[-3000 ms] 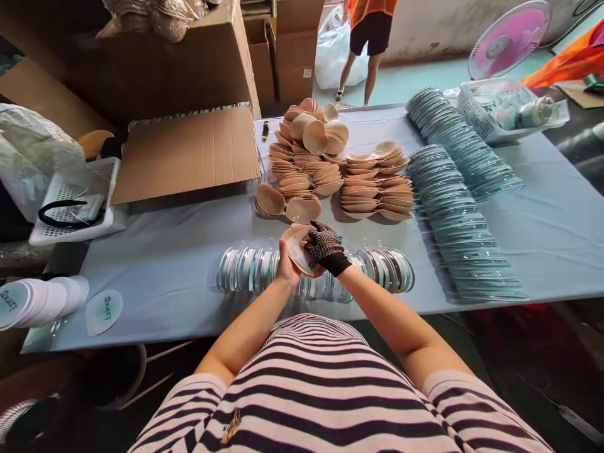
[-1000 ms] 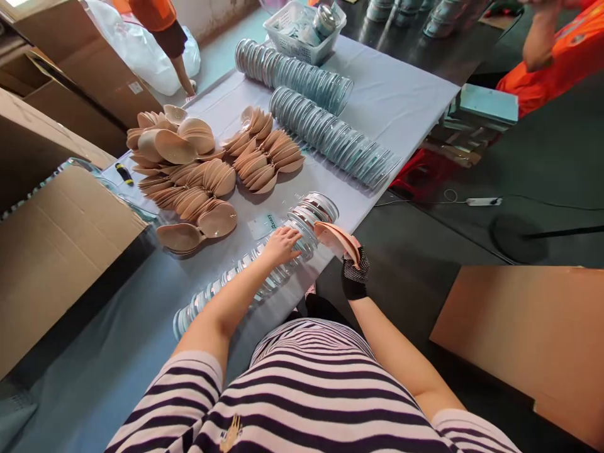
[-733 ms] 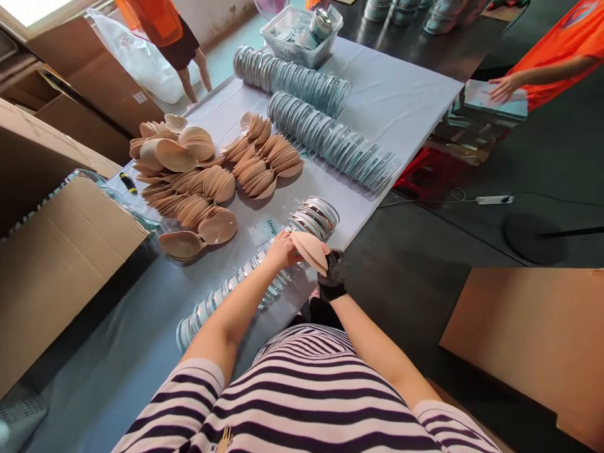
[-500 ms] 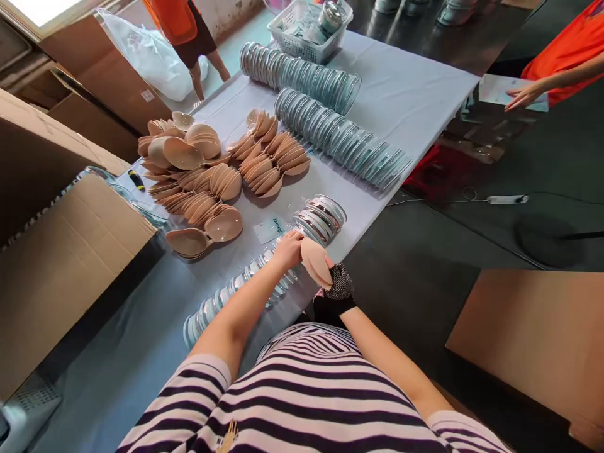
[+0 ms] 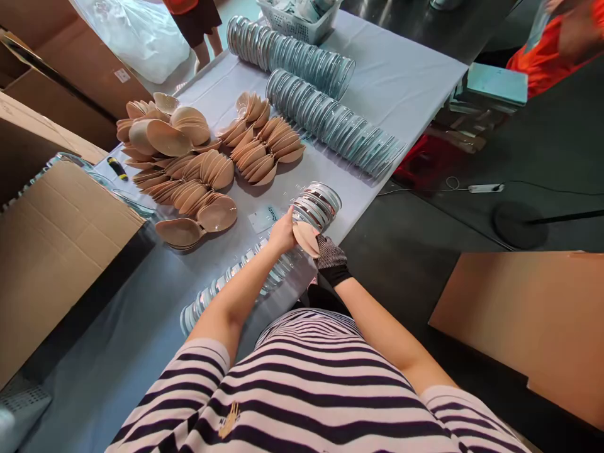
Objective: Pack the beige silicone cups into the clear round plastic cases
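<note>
The person's gloved right hand (image 5: 329, 251) is gripping a beige cup pad (image 5: 306, 238) in its fingers at the tabletop's (image 5: 401, 69) near edge. The bare left hand (image 5: 283, 231) is pressing, fingers curled, against the row of clear round cases (image 5: 264, 264) just beside it.

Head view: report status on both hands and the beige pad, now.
Left hand bare, on the row of clear cases. Right hand gloved, holding beige pad against that row. Pad stacks lie apart, farther up the table.
</note>
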### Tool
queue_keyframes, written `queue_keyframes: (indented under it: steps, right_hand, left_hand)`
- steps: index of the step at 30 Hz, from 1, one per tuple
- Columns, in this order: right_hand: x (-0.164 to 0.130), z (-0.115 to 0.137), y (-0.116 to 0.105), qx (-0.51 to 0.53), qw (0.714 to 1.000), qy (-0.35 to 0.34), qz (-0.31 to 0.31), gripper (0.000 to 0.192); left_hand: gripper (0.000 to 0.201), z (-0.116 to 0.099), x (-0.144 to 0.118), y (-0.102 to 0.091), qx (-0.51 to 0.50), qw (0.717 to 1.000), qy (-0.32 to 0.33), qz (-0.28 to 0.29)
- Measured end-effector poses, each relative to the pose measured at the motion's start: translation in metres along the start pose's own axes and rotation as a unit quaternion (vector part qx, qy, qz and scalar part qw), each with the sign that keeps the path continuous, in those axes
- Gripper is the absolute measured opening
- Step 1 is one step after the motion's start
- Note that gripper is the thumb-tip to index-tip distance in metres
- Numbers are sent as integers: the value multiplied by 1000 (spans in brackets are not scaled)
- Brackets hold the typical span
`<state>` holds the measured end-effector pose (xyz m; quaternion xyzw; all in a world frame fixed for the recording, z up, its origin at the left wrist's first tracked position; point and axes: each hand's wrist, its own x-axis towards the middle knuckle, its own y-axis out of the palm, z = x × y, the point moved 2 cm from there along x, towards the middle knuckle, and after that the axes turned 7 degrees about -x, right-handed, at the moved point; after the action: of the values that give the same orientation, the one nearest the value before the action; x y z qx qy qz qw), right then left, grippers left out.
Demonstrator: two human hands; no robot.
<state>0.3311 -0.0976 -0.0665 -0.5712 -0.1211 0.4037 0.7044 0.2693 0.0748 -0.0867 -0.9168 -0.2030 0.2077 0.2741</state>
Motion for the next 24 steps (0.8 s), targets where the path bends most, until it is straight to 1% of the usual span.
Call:
queue_keyframes:
  steps: [2,4,5,7,9,10,13,15,17,20,22,24]
  right_hand:
    - [17,6,-9,20,1000,-2,23,63]
    - [28,7,-14,32,998,-7,44,55]
    - [29,6,-15,32,999,-6,42,52]
    - [26,1,-10,26,1000,7,10,46]
    - [20,-3,1,26,999,28,-27,43]
    - [18,-3,7,28,998,36,-34,42]
    - [22,-1,20,18,999,40,-11,46]
    - [33,-2,18,-3,999,32,11,50]
    - [44,-5,8,-24,999,24,24,51]
    - [56,-12,-5,-46,999,4,27,42]
    - [58,-12,-4,-62,998,3,18,42]
    - [56,-8,4,-78,997,19,1,47]
  left_hand:
    - [123,0,2,-3,8,1000,-3,19]
    - [132,-1,3,-5,22,999,4,26]
    - [132,-1,3,-6,32,999,8,27]
    - [127,-1,2,-5,54,998,18,30]
    - [121,-3,0,-4,73,997,26,31]
    - [119,-4,0,-3,80,996,28,32]
    - [120,-4,-2,-3,87,995,20,33]
    - [124,-3,-3,-3,84,996,17,25]
    - [127,0,-2,-4,82,996,19,21]
    - [125,3,-1,-4,89,995,32,30]
    - [123,4,0,-4,92,995,38,31]
    - [122,3,-1,-3,90,995,37,28]
